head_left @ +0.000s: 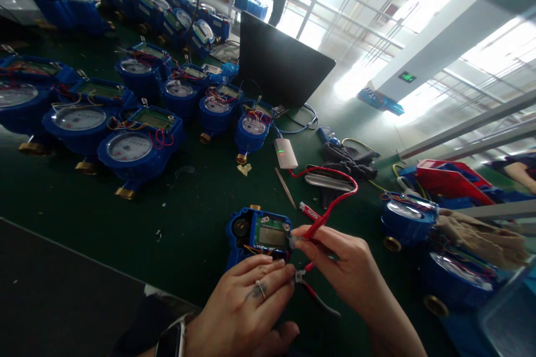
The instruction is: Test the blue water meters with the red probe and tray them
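Note:
A blue meter housing (234,228) with a green circuit board and a grey display (272,236) lies on the green table, its inside exposed. My left hand (255,295), with a ring and a watch, rests over its lower part, fingers extended side by side. At the board's right edge my right hand (335,251) pinches the end of a red cable (341,196). That cable runs to a white box (285,154) with lit green and red marks. Red-handled pliers (312,289) lie between my hands, partly hidden.
Several blue meters (128,148) with loose wires stand at the left. A black screen (282,58) is behind. A red marker (309,211), a thin stick (285,187) and dark gloves (349,160) lie beyond my hands. More meters (408,215), a red bin (450,181) and a person's arm (521,173) are right.

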Motion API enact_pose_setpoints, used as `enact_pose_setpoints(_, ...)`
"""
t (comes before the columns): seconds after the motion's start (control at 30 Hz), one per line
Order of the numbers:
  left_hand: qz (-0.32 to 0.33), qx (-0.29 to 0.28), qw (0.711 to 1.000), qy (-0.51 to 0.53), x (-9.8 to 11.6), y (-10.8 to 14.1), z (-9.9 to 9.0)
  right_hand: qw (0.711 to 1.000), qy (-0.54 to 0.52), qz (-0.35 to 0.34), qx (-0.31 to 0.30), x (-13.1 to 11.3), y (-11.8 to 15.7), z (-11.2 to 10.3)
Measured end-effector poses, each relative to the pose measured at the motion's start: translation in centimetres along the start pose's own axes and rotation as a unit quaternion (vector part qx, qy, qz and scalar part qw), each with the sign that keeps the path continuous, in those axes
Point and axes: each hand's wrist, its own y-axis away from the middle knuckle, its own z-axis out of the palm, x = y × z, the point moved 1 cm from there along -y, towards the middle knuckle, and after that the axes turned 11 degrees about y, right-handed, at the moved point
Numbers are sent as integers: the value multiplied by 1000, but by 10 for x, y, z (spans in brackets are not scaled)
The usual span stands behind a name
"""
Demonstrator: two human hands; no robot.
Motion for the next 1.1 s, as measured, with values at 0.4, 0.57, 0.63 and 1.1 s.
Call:
enact_pose_setpoints(0.4, -15, -10, 1000, 10, 1, 5, -1, 998, -46, 6, 52, 10, 6, 12)
enact_pose_setpoints(0.57, -22, -21, 1000, 3, 2, 2, -2, 977, -145, 42, 150, 9, 15, 10)
enact_pose_setpoints(0.63, -16, -35, 999, -4, 3, 1, -3, 951, -172, 68, 246, 18, 20, 0)
enact_pose_setpoints(1.1, 71, -28, 984, -162, 9, 13, 2, 978, -123, 144, 87, 62, 68, 79)
